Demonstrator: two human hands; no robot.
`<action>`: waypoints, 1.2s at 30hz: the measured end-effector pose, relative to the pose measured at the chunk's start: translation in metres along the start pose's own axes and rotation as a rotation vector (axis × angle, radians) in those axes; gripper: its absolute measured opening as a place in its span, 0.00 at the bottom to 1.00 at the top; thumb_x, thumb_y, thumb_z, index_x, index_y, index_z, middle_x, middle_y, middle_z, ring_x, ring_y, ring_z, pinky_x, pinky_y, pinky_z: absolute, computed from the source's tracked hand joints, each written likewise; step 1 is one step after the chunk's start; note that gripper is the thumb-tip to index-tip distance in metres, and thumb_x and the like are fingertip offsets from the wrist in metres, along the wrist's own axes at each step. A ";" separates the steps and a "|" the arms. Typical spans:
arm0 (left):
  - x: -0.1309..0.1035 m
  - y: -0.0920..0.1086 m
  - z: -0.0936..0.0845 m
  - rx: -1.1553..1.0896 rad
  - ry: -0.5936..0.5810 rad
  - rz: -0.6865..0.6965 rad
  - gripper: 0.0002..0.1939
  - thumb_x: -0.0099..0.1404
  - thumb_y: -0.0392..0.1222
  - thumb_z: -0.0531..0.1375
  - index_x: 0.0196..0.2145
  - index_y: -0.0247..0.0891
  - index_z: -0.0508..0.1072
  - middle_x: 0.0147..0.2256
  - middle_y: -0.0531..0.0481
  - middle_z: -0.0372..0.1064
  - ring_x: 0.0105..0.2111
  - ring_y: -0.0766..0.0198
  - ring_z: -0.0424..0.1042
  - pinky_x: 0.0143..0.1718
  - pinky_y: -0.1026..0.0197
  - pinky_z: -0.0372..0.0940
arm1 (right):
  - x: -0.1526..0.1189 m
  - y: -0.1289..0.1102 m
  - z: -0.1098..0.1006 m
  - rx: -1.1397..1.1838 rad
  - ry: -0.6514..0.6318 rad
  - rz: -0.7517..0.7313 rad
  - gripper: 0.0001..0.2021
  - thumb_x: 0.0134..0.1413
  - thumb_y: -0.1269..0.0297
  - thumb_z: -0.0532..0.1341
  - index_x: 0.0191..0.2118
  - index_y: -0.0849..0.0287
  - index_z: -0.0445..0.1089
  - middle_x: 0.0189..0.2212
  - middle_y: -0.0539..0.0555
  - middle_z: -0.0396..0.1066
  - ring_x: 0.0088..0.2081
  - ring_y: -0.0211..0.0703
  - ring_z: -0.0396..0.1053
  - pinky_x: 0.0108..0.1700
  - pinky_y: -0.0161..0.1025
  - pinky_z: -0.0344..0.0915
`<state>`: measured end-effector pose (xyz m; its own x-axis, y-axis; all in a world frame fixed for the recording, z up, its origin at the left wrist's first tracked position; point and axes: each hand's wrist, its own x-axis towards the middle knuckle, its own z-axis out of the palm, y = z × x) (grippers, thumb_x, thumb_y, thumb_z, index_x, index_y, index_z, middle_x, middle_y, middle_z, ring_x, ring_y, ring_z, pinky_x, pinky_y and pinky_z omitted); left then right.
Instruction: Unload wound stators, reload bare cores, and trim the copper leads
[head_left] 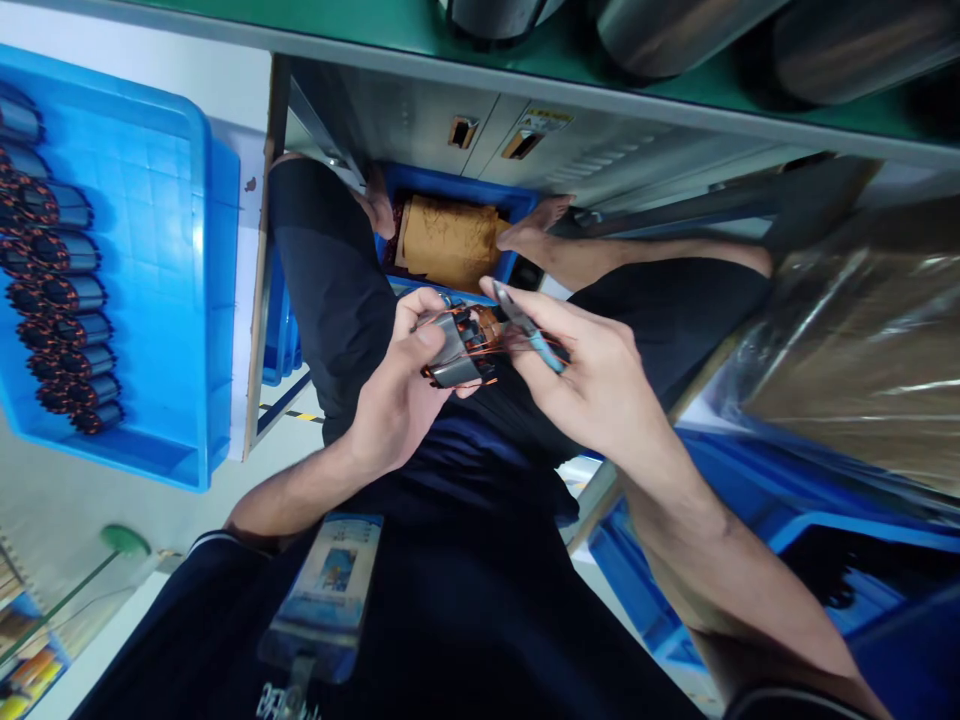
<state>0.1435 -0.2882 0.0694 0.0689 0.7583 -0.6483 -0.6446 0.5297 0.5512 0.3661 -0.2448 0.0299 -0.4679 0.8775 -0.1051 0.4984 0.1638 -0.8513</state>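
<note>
My left hand (405, 390) is closed around a motor stator (454, 352), a grey metal core with copper windings and loose orange wire ends pointing right. My right hand (592, 365) grips small blue-handled snips (531, 328); their exact shape is partly hidden by the fingers. The right thumb and fingertips are close beside the wound end of the stator, among its wires. Whether the snips touch a wire I cannot tell. Both hands are above my lap.
At left, a blue tray (154, 250) holds rows of similar stators (75, 292). Large metal cylinders (675, 35) stand on the green bench (337, 22) ahead. Between my feet is a blue bin (517, 200) with brown cardboard (450, 240). Plastic-wrapped boxes (862, 350) and blue crates (720, 480) are at right.
</note>
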 end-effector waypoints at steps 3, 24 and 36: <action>-0.007 0.002 0.001 -0.002 -0.033 0.047 0.28 0.75 0.62 0.85 0.57 0.50 0.76 0.45 0.50 0.74 0.38 0.60 0.74 0.38 0.59 0.77 | -0.011 -0.008 -0.009 -0.055 -0.012 -0.037 0.34 0.82 0.66 0.64 0.87 0.45 0.76 0.61 0.58 0.90 0.58 0.59 0.90 0.66 0.58 0.87; -0.027 0.001 0.005 0.164 -0.113 0.069 0.25 0.83 0.68 0.78 0.62 0.59 0.73 0.48 0.52 0.73 0.37 0.61 0.74 0.38 0.55 0.77 | -0.029 -0.047 -0.020 -0.275 0.101 -0.183 0.37 0.79 0.76 0.69 0.84 0.39 0.80 0.35 0.47 0.77 0.33 0.44 0.77 0.46 0.41 0.84; 0.000 0.011 -0.029 0.090 0.013 0.079 0.36 0.77 0.69 0.84 0.65 0.49 0.75 0.52 0.50 0.83 0.42 0.60 0.85 0.41 0.60 0.78 | -0.007 0.008 0.013 -0.031 0.074 -0.001 0.26 0.78 0.65 0.69 0.75 0.49 0.89 0.57 0.56 0.95 0.45 0.56 0.94 0.57 0.52 0.91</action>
<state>0.1143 -0.2930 0.0604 0.0097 0.7945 -0.6073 -0.5771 0.5004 0.6454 0.3635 -0.2557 0.0172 -0.4132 0.9083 -0.0650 0.5207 0.1771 -0.8352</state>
